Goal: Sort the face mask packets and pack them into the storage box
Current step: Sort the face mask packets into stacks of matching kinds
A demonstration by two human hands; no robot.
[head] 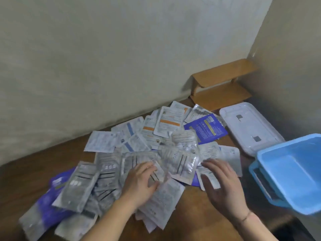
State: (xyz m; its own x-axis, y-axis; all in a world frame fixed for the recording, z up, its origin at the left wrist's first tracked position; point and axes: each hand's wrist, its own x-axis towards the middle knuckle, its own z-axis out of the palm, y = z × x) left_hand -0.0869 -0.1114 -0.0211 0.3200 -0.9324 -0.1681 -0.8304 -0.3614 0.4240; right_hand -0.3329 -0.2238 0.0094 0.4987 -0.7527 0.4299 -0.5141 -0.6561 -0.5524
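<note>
Several face mask packets lie in a loose heap on the brown table [194,213]: silver ones [78,186] at the front left, white ones with orange bands [169,124] at the back, a purple one [206,130] at the back right. My left hand [140,181] rests palm down on the silver packets in the middle, fingers spread. My right hand [224,185] hovers just right of it over white packets, fingers apart, holding nothing. The blue storage box [293,173] stands empty at the right edge.
The box's white lid [250,129] lies flat behind the box. A small wooden two-tier shelf [220,84] stands in the far corner against the walls. The wall runs close behind the heap.
</note>
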